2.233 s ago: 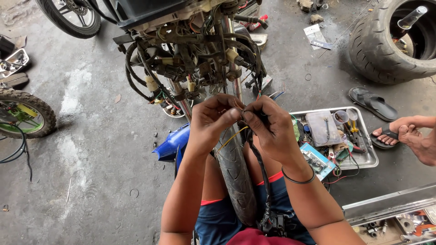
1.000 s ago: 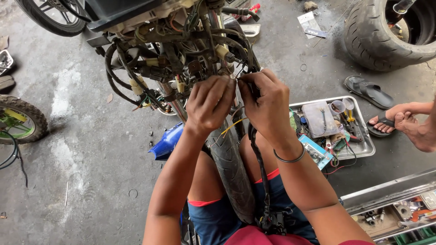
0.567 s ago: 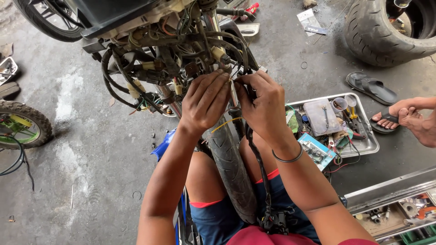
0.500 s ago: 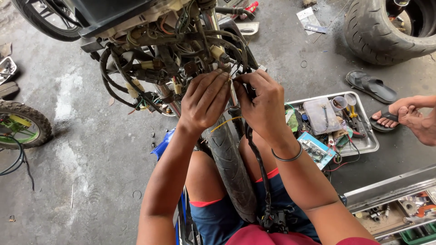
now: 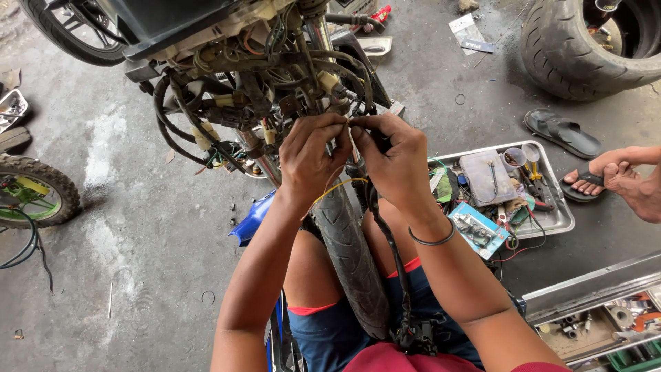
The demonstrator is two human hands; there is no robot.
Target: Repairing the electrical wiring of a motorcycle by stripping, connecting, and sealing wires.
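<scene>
We've got our left hand (image 5: 311,153) and right hand (image 5: 392,160) pinched together on a thin yellow wire (image 5: 335,188) at the motorcycle's wiring harness (image 5: 261,103), above the front tyre (image 5: 354,255); joining it likely needs steady fingertips.

One metal tray (image 5: 559,222); one loose tyre (image 5: 578,52); one sandal (image 5: 562,132); two hands

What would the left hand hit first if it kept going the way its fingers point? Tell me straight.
Probably the tangle of wiring under the motorcycle's headstock: the left hand points up into it, fingertips already pinching a thin wire. Depth is hard to judge.
</scene>
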